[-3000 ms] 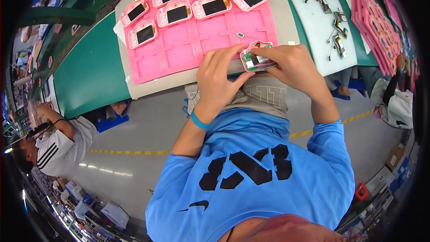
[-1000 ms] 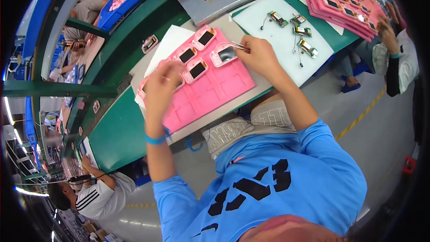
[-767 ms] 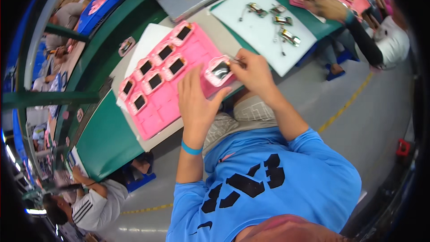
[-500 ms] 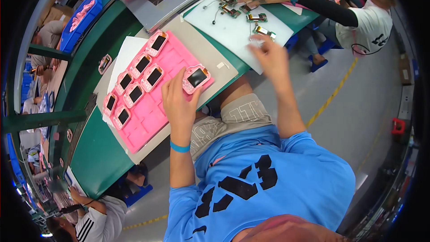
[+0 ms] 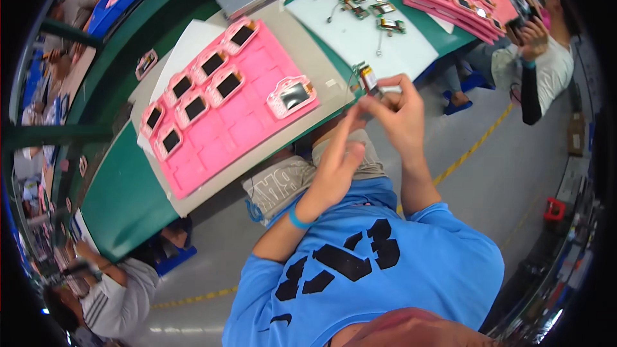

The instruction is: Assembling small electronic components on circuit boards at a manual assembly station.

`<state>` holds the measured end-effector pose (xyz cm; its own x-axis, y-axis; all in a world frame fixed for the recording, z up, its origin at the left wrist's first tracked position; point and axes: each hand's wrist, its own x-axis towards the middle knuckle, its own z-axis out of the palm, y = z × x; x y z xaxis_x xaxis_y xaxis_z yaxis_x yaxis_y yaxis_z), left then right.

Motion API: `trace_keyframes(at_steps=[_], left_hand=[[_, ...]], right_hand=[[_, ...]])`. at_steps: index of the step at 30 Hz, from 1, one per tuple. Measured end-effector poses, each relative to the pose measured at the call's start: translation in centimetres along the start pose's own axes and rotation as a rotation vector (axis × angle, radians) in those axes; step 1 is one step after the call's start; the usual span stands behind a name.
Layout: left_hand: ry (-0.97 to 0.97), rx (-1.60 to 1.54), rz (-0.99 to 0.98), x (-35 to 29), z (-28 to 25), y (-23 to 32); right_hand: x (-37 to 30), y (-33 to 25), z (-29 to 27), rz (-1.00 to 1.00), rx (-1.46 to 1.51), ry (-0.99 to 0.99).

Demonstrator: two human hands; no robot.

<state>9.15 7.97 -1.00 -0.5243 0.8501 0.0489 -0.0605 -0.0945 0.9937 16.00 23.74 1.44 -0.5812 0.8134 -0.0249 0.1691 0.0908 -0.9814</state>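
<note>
One board [image 5: 367,79] now in right hand [image 5: 400,114]

Bright, even light is falling across the work table [image 5: 122,199]. A display screen [image 5: 294,96] is returning pale glare, and the grey floor [image 5: 205,263] is carrying faint lamp reflections. The left hand [image 5: 337,166] is showing slight motion blur. Toward the rim, straight edges are bowing, background detail is smearing, and the corners are falling into black.

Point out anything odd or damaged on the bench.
Nothing looks spilled or visibly damaged. One pink shell at the right corner of the pink tray looks mildly odd: bare pockets part it from the other seven.
</note>
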Motion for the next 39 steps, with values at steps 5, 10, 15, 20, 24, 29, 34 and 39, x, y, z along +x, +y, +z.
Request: trace_keyframes(at_steps=[5, 10, 15, 20, 24, 29, 34, 39], left_hand=[[0.35, -0.618, 0.003, 0.5, -1.5, -1.3], [0.51, -0.584, -0.091, -2.1, -7.5, -2.8], [0.586, -0.391, -0.107, -0.1, -11.5, 1.0], [0.572, -0.229, -0.079, 2.6, -11.5, 3.0], [0.482, -0.171, -0.103, 4.3, -11.0, 4.0], [0.462, -0.106, -0.191, 5.5, -10.6, 2.9], [0.383, 0.313, -0.166, 7.0, -9.6, 2.6], [0.321, 0.671, -0.154, 9.2, -7.0, 3.7]], right_hand=[[-3.7, -0.2, 4.4, -0.055, 0.04, -0.353], [-4.4, -2.6, 2.7, 0.063, 0.124, -0.625], [-1.7, 0.7, 2.5, 0.003, 0.167, -0.537], [-0.9, 2.9, 1.5, 0.116, 0.157, -0.602], [0.0, 4.2, 1.0, 0.102, 0.195, -0.619], [2.0, 4.7, 0.8, 0.222, 0.271, -0.651], [2.5, 4.2, -0.5, 0.343, 0.558, -0.629], [2.6, 4.5, 0.3, 0.284, 0.415, -0.576]])
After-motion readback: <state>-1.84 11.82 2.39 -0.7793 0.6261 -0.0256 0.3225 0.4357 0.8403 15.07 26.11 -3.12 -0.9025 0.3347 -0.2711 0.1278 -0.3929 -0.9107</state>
